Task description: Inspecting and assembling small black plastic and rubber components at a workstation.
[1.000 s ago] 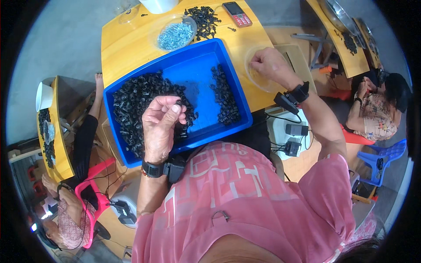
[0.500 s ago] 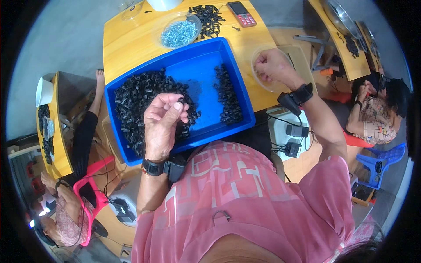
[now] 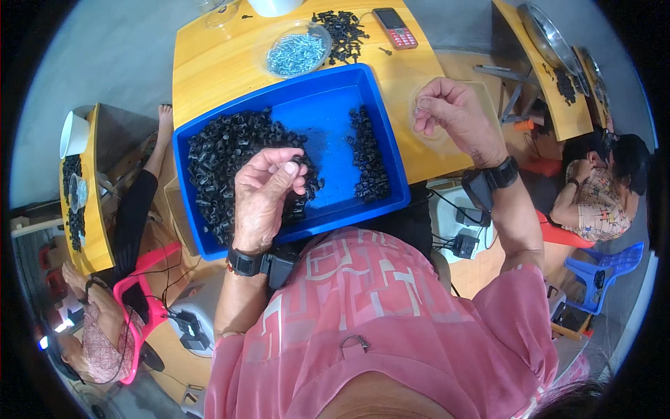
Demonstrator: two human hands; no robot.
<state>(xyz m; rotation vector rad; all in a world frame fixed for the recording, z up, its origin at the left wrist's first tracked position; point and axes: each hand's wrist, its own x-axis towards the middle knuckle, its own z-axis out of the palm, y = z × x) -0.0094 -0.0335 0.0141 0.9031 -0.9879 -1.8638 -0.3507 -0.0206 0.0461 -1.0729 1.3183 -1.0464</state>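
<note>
A blue tray [image 3: 363, 209] on the yellow table [image 3: 216, 70] holds a big heap of small black parts [image 3: 223, 160] on its left and a smaller row of black parts [image 3: 366, 157] on its right. My left hand [image 3: 265, 199] hovers over the heap, with thumb and forefinger pinched on one small black part [image 3: 296, 162]. My right hand [image 3: 457, 115] is raised over a clear shallow dish [image 3: 436, 140] to the right of the tray. Its fingertips are pinched on something tiny that I cannot make out.
A clear bowl of silvery screws [image 3: 296, 52], a loose pile of black parts [image 3: 342, 28] and a red phone [image 3: 394, 28] lie behind the tray. Other people sit at yellow tables on the left [image 3: 91, 335] and right [image 3: 600, 188]. A blue chair [image 3: 600, 272] stands at right.
My left hand has stayed over the heap, working the black part between its fingertips. My right hand has drifted slightly right and stays pinched above the dish.
</note>
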